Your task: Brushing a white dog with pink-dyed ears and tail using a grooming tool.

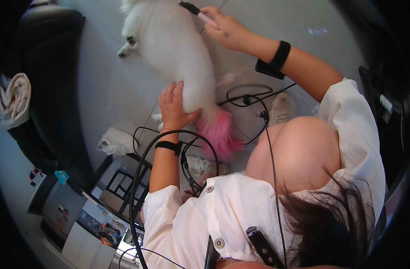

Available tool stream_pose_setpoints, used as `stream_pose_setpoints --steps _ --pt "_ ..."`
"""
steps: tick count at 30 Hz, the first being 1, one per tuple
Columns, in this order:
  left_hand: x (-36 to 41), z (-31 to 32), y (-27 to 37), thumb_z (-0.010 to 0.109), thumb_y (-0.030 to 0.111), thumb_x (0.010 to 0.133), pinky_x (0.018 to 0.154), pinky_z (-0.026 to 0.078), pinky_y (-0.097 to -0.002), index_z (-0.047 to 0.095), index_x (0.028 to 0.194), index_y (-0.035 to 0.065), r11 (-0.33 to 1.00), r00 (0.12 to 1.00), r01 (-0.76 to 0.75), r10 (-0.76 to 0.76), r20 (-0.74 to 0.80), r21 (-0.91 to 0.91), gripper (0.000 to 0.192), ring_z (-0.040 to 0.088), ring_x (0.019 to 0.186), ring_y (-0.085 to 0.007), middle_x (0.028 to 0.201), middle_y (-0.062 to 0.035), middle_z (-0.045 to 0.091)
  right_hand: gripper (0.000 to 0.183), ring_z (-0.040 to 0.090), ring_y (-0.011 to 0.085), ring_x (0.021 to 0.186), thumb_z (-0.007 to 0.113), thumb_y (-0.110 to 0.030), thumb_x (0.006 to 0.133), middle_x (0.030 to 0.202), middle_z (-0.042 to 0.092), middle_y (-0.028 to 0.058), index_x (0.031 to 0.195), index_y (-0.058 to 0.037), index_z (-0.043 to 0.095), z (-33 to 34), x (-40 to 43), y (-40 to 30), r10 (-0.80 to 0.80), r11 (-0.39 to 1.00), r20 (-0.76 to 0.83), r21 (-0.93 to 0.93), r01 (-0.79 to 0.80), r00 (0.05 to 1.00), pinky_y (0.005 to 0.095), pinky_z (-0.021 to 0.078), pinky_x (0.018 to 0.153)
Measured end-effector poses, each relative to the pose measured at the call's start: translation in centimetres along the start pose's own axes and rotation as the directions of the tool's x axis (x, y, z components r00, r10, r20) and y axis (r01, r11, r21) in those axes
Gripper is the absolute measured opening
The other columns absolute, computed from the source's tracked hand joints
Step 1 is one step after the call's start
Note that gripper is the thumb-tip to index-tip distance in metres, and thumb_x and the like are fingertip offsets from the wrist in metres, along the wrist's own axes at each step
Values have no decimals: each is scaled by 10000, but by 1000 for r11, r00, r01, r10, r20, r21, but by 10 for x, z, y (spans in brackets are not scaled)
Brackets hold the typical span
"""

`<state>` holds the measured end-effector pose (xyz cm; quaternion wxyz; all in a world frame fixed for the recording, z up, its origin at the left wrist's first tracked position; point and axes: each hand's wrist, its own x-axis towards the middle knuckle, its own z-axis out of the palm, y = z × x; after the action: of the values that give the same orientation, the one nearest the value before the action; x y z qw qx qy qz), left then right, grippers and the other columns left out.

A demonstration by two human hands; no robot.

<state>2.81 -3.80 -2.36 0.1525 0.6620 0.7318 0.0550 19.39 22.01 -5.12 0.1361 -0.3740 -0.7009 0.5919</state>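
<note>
A white dog (178,43) with a pink-dyed tail (220,134) stands on the floor before me, its head beyond the top of the view. My left hand (176,106) rests with spread fingers against the dog's hindquarters, near the base of the tail. In my right hand (227,30) is a pet grooming tool (206,18) with a pink handle and a black head. That head is beside the dog's back near the top edge; whether it touches the coat I cannot tell.
Black cables (252,97) loop between the dog and my legs. A black sofa (50,50) stands at left, with a rolled cloth (18,97) on it. A white fringed cloth (116,141) lies left of my left forearm. My shoes (282,107) are on the tiled floor.
</note>
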Motion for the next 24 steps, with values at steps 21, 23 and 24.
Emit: stream_pose_setpoints --steps 21,23,24 --pt "-5 7 -2 834 396 536 1003 343 -481 396 1345 37 1000 1000 1 -1 -11 -19 988 417 1189 -387 1295 -209 445 509 608 382 895 485 -61 885 1153 549 241 1364 -59 313 29 -76 22 -314 948 41 -32 315 949 413 495 766" --pt "-7 7 -2 837 404 534 1006 340 -484 392 1347 35 1000 1000 1 -1 -17 15 997 412 1192 -391 1300 -211 439 523 610 389 850 491 -63 886 1154 542 243 1373 -63 300 47 -80 34 -289 955 49 -56 292 956 428 500 719" --pt "-9 9 -5 837 411 534 1011 335 -486 389 1348 32 1000 1000 -16 17 -23 22 1004 406 1198 -398 1308 -217 431 547 608 393 821 506 -58 875 1145 544 243 1378 -67 292 56 -93 40 -292 950 64 -99 297 954 442 498 690"
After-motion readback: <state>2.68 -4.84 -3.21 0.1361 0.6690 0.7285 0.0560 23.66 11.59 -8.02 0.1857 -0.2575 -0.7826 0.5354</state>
